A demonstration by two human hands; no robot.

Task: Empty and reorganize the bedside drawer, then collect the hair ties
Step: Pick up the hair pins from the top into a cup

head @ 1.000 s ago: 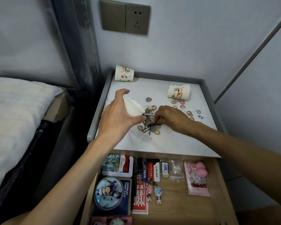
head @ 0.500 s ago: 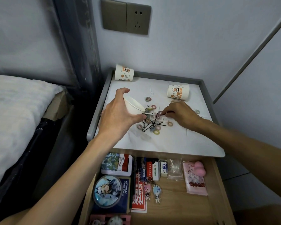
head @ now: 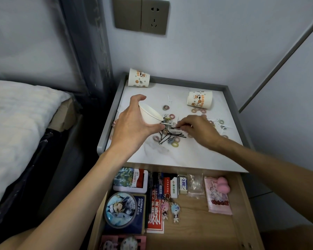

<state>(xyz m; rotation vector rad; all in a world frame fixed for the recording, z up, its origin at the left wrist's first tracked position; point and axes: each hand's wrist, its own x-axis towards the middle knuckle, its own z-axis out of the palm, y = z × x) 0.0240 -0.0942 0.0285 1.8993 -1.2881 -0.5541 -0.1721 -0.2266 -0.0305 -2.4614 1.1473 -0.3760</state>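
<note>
Nearest, an open drawer (head: 197, 224) lined with cards, tins and keychains (head: 170, 208). Above it, over the white nightstand top (head: 181, 156), left hand (head: 132, 126) wrapped round a tilted paper cup (head: 149, 114), right hand (head: 200, 129) pinching a black hairpin (head: 174, 127) just beside the cup's mouth. Beneath the hands, hair ties (head: 175, 144) scattered loose among more pins. Farther back, a printed cup (head: 200, 101) on its side at right, a second cup (head: 138, 77) in the far left corner.

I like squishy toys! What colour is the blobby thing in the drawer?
The blobby thing is pink; head view shows it.
</note>
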